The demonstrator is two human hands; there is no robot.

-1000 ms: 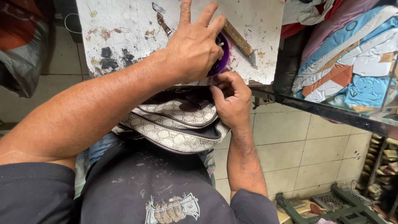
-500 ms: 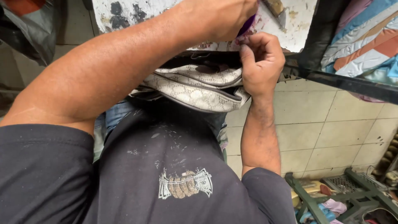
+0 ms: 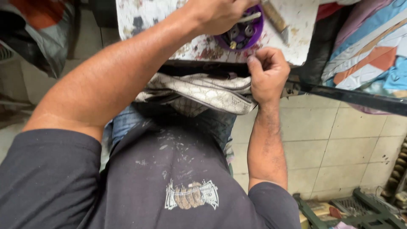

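Left hand: your left hand (image 3: pixel 220 15) was over the purple bowl (image 3: pixel 243 32) at the near edge of the table (image 3: pixel 140 17), fingers curled down into it; whether they had closed on a piece could not be told.
Right hand: your right hand (image 3: pixel 267 74) was closed in a pinch at the table's near edge, just below the bowl, on the upper rim of the patterned bag (image 3: pixel 199 91).
Bowl contents: small metal fittings (image 3: pixel 239 34), rings and a brass-coloured piece, lay loose in the bowl.
Bag position: the bag lay on your lap, tucked under the table's near edge.
Handling, fittings: judged light, hard and slippery; take them singly with fingertips, since they would roll or drop easily.
Handling, bag: judged soft and floppy, coated fabric; it would sag unless held at the stiffer rim or seam.
Nearby: a wooden-handled tool (image 3: pixel 275 19) lay just beside the bowl, toward the table's right edge.
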